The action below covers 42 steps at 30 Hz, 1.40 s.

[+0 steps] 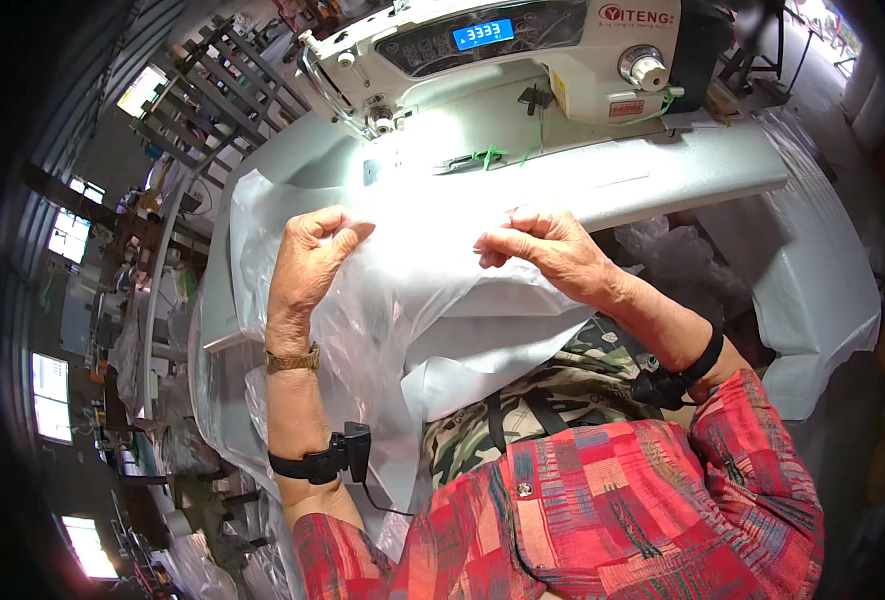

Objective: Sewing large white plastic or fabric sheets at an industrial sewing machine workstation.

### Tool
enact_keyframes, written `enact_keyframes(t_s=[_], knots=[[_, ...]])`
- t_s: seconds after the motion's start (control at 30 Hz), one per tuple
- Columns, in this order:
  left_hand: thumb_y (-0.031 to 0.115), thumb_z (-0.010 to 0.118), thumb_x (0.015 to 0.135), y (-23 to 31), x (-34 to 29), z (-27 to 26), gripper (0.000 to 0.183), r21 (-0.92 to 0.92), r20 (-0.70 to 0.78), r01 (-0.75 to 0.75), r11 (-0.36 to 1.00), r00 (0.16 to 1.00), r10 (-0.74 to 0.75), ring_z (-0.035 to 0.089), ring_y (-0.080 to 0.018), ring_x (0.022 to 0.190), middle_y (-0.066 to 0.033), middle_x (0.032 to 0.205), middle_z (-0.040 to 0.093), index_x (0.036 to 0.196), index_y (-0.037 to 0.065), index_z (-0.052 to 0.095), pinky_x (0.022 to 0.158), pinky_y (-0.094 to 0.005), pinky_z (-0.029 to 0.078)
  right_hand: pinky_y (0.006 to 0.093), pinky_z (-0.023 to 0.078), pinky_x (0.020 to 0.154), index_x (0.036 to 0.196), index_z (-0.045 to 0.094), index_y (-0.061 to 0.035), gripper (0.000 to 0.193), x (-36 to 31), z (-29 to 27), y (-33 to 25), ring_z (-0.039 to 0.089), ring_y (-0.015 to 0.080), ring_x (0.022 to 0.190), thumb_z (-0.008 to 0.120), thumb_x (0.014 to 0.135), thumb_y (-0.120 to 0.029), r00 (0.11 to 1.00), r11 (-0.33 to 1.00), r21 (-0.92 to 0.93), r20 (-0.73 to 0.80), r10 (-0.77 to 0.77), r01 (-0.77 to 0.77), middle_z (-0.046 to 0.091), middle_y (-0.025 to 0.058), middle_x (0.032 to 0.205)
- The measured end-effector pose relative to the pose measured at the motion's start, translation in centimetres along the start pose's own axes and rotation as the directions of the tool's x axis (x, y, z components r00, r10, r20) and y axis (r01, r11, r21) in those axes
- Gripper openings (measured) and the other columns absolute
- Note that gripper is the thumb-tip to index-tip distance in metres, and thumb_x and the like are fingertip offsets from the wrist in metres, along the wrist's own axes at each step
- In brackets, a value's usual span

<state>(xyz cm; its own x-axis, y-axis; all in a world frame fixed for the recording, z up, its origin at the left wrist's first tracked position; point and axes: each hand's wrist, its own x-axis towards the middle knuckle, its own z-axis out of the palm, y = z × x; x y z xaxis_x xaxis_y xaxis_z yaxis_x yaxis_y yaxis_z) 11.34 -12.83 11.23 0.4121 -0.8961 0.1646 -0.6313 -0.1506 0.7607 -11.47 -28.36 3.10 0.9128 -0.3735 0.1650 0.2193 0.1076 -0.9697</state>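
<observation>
In front of a white sewing machine (523, 75), a clear plastic sheet (358, 350) and smooth white material (498, 355) spread over the table edge and drape toward my lap. My left hand (306, 262) is closed in a pinch on the sheet, left of the machine's needle area. To the right, my right hand (563, 255) pinches with thumb and forefinger at the sheet's bright upper part. Glare from the machine lamp washes out the stretch between both hands, so the sheet's edge there is hard to see. The needle itself is lost in the light.
Green thread (488, 156) lies on the machine bed. More white sheeting (813, 300) hangs over the right side. A dark clear-plastic bundle (678, 265) sits below the table edge. Grey racks (218, 95) stand at the far left.
</observation>
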Motion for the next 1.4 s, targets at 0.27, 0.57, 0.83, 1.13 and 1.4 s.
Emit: enact_keyframes(t_s=[0.27,0.57,0.83,1.13,1.4], knots=[[0.010,0.079,0.075,4.8,-4.6,4.0,0.032,0.305,-0.339,-0.185,0.934,0.896,0.288,0.058,-0.0243,0.096,-0.0130,0.106,0.059,0.103,0.000,0.065,0.083,-0.0333,0.047,0.0231,0.049,0.069,0.086,0.070,0.0016,0.023,-0.7,2.0,0.5,0.061,0.0079,0.073,0.074,0.086,-0.021,0.991,0.999,0.040,-0.131,0.021,-0.016,0.069,0.0046,0.077],[0.031,0.086,0.066,7.1,-8.8,7.3,0.073,0.686,-0.312,-0.304,0.661,0.698,0.645,0.050,-0.0312,0.113,-0.0115,0.121,0.056,0.126,0.006,0.055,0.094,-0.0432,0.040,0.0230,0.047,0.068,0.080,0.062,-0.0008,0.017,-0.3,3.4,1.1,0.057,0.0062,0.072,0.069,0.088,-0.013,0.986,0.986,0.129,-0.140,-0.091,0.109,0.064,0.0004,0.076],[0.022,0.073,0.085,1.5,-6.4,5.7,0.022,-0.038,-0.308,0.060,0.997,0.949,-0.069,0.054,-0.0126,0.070,-0.0033,0.074,0.060,0.092,0.003,0.066,0.070,-0.0259,0.040,0.0235,0.048,0.075,0.112,0.056,-0.0008,0.029,-0.9,3.6,1.2,0.057,0.0064,0.080,0.069,0.089,-0.011,0.996,0.942,0.330,-0.077,-0.040,0.063,0.061,-0.0007,0.087],[0.016,0.072,0.088,-1.9,-3.9,3.9,0.014,-0.541,-0.330,-0.066,0.838,0.934,-0.140,0.049,-0.0037,0.065,0.0061,0.070,0.059,0.090,0.002,0.069,0.063,-0.0198,0.039,0.0262,0.050,0.085,0.133,0.051,0.0001,0.049,-2.3,3.6,1.4,0.061,0.0102,0.088,0.068,0.090,-0.013,0.964,0.820,0.508,0.102,0.246,-0.263,0.064,0.0014,0.100],[0.006,0.073,0.082,2.4,-6.7,5.6,0.028,0.616,-0.511,-0.146,0.774,0.673,0.534,0.061,-0.0225,0.092,-0.0125,0.093,0.064,0.109,0.000,0.066,0.084,-0.0341,0.048,0.0249,0.048,0.081,0.108,0.068,-0.0006,0.025,-1.8,4.0,2.2,0.059,0.0085,0.083,0.068,0.091,-0.018,0.980,0.912,0.359,0.088,0.180,-0.200,0.067,0.0013,0.093]])
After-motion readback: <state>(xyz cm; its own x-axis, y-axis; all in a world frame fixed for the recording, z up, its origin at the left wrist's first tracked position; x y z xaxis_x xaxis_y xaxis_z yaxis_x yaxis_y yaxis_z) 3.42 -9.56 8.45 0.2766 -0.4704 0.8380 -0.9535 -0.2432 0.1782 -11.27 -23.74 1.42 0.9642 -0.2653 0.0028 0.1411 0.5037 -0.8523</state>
